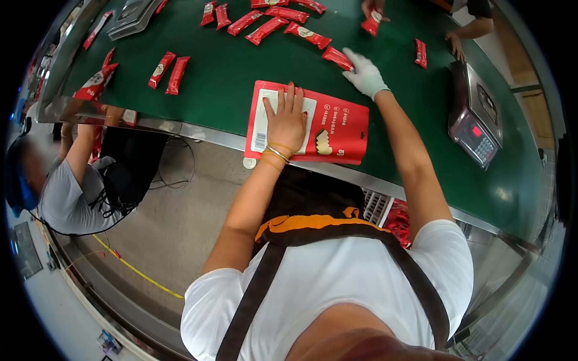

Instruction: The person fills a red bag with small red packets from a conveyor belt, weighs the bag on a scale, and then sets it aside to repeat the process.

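Observation:
My left hand [286,125] is bare and lies flat, fingers apart, on a large red pouch [343,129] at the table's near edge. White panels with a barcode show beneath that hand. My right hand [365,77], in a white glove, reaches beyond the pouch. Its thumb and fingers are apart around the right end of a small red packet [337,58] lying on the green table [211,102]. More red packets, such as one packet [307,35] up and to the left, lie close by.
At right stands a digital scale [478,123] with a lit red display; another scale [133,17] is at upper left. Across the table a person's hand [372,8] holds a red packet. Someone else [78,186] sits at left, near a red pouch [96,83].

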A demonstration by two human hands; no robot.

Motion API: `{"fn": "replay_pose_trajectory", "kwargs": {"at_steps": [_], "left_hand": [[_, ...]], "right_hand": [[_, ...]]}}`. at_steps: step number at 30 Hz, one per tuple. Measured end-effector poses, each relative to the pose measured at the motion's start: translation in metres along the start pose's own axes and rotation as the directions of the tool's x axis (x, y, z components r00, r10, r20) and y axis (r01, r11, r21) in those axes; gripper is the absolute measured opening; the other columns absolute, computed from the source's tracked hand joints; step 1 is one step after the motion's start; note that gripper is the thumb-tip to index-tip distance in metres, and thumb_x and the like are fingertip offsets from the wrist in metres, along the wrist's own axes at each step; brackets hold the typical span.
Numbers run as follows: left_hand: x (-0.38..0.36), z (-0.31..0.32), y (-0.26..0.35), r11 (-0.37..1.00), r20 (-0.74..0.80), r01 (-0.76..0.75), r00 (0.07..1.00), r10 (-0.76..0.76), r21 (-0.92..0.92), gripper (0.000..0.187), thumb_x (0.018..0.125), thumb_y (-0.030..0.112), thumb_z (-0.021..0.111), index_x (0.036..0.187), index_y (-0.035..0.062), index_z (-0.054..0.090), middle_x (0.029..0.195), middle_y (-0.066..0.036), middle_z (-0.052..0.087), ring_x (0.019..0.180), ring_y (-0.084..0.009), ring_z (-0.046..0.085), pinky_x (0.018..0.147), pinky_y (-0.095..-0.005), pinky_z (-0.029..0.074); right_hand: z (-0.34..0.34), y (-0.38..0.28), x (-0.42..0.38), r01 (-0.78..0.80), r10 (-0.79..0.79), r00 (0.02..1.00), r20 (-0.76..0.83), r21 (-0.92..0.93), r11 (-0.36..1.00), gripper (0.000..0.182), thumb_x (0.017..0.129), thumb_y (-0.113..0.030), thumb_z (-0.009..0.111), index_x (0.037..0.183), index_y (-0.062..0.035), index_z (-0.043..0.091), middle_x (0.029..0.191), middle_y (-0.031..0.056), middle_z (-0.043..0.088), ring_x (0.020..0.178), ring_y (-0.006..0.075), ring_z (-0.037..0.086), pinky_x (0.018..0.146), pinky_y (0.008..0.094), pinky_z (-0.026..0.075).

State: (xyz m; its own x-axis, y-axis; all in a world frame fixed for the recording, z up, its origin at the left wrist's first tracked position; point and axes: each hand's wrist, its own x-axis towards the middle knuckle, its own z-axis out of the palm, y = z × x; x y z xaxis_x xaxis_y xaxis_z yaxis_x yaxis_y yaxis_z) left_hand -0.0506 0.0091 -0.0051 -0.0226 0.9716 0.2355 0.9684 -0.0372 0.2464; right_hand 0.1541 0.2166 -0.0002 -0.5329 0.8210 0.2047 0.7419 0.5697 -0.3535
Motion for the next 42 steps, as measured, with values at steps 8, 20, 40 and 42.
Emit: {"fn": "replay_pose_trajectory", "kwargs": {"at_steps": [8, 20, 40, 42], "left_hand": [[0.001, -0.010, 0.003, 0.999, 0.027, 0.017, 0.999, -0.016, -0.032, 0.056, 0.095, 0.023, 0.051, 0.145, 0.0034, 0.037, 0.155, -0.020, 0.030, 0.143, -0.0399, 0.027, 0.113, -0.0653, 0.014], [0.002, 0.001, -0.001, 0.999, -0.016, 0.014, 1.000, -0.015, -0.048, 0.054, 0.095, 0.028, 0.050, 0.143, 0.0031, 0.042, 0.155, -0.020, 0.030, 0.142, -0.0399, 0.030, 0.113, -0.0649, 0.016], [0.003, -0.014, 0.005, 0.995, -0.097, -0.063, 0.994, 0.056, -0.071, 0.060, 0.097, 0.034, 0.045, 0.149, 0.0073, 0.034, 0.154, -0.013, 0.036, 0.144, -0.0322, 0.029, 0.116, -0.0605, 0.012], [0.002, -0.015, 0.004, 0.993, -0.010, -0.033, 0.999, 0.032, -0.110, 0.060, 0.097, 0.036, 0.044, 0.150, 0.0081, 0.033, 0.153, -0.013, 0.038, 0.143, -0.0317, 0.032, 0.117, -0.0584, 0.014]], "right_hand": [[0.040, -0.031, 0.117, 0.187, -0.149, 0.944, -0.293, 0.103, 0.977, 0.050, 0.089, -0.023, 0.060, 0.138, -0.0286, 0.052, 0.121, 0.0151, 0.059, 0.111, 0.0357, 0.056, 0.096, 0.0423, 0.047], [-0.022, -0.014, -0.052, -0.031, 0.166, 0.959, -0.228, 0.497, 0.867, 0.060, 0.087, -0.006, 0.064, 0.144, -0.0107, 0.045, 0.136, 0.0169, 0.055, 0.122, 0.0283, 0.057, 0.099, 0.0323, 0.047], [0.058, -0.061, -0.113, -0.132, -0.314, 0.841, 0.441, 0.730, 0.671, 0.046, 0.088, -0.020, 0.070, 0.130, -0.0075, 0.057, 0.130, 0.0101, 0.062, 0.117, 0.0208, 0.059, 0.101, 0.0352, 0.046], [0.038, -0.040, -0.112, -0.115, -0.342, 0.810, 0.476, 0.701, 0.704, 0.046, 0.088, -0.020, 0.070, 0.131, -0.0072, 0.057, 0.130, 0.0096, 0.062, 0.117, 0.0196, 0.059, 0.101, 0.0354, 0.046]]}}
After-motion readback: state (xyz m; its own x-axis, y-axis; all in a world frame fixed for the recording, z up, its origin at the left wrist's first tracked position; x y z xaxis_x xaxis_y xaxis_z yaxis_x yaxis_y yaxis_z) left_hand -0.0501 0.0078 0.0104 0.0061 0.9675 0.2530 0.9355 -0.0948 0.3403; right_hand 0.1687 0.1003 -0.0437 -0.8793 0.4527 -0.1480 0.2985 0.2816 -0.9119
